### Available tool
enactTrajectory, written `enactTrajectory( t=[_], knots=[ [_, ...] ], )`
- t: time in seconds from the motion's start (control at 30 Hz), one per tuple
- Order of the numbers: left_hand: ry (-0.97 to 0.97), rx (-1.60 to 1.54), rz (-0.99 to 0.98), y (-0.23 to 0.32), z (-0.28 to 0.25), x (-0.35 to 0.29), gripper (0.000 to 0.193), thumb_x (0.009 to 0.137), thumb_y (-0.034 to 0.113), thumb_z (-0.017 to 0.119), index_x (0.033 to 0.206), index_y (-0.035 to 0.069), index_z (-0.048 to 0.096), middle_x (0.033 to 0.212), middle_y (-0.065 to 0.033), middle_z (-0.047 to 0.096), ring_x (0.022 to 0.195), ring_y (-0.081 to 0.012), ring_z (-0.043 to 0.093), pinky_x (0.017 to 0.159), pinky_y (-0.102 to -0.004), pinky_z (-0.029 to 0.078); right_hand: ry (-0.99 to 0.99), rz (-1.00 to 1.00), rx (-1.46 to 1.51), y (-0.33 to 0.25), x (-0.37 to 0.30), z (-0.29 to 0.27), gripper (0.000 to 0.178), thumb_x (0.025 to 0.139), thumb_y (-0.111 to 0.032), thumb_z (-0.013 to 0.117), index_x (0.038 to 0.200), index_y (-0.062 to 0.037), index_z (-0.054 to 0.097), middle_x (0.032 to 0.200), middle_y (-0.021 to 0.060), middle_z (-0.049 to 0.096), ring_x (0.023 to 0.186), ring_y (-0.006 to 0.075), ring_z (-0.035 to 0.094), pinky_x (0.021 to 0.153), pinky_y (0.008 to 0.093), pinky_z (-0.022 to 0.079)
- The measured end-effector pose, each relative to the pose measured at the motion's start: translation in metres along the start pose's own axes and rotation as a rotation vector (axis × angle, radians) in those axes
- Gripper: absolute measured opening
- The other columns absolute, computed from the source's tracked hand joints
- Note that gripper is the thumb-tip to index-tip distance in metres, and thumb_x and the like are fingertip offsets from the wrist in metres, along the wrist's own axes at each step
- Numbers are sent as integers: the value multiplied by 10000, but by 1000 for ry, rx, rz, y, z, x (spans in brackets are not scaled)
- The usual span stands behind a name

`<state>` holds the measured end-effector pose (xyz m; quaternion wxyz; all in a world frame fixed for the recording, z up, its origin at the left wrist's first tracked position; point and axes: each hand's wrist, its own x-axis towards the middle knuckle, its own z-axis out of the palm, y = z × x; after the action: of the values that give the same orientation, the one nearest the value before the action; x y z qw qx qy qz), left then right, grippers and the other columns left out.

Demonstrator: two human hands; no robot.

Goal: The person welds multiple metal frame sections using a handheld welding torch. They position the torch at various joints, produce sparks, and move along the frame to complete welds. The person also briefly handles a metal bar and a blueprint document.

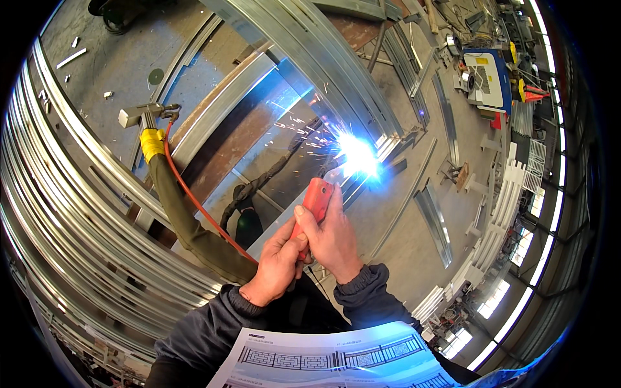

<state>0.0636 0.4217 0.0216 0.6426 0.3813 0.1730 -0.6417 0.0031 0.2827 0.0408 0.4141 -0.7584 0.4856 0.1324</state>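
Note:
My left hand (277, 264) is closed round the lower end of a red welding torch handle (316, 202). Wrapped higher on the same handle is my right hand (333, 238), its thumb lying along the side. Beyond the torch tip burns a blue-white arc (357, 156), which hides the weld spot in glare. Sparks fly from it to the left and up. The arc sits by the near end of several long, shiny metal profiles (336, 77) that lie side by side and run up and to the left.
Long metal bars (71, 213) are stacked at left. Beside them runs an olive-covered boom or sleeve (187, 213) with a yellow wrap and a red hose (194, 200). A printed sheet of railing drawings (310, 355) lies close to me. A blue-white machine (486, 81) stands at far right.

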Motion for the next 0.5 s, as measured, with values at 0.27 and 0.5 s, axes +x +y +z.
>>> enactTrajectory(
  t=[0.27,0.5],
  knots=[
    [18,-18,19,-1,3,1,580,1122,158,515,1691,58,471,939,-14,642,720,-70,571,527,-216,443,12,-25,16,-4,1,-1,1146,1032,-587,714,1686,170,155,1143,368,759,1048,535,763,876,546,604],
    [23,-20,24,-3,1,4,565,1128,176,519,1681,66,492,907,-8,628,697,-62,552,520,-218,438,-12,4,-34,-1,4,-1,1154,1031,-583,715,1692,168,139,1187,372,750,1071,540,756,895,561,598]
  ],
)
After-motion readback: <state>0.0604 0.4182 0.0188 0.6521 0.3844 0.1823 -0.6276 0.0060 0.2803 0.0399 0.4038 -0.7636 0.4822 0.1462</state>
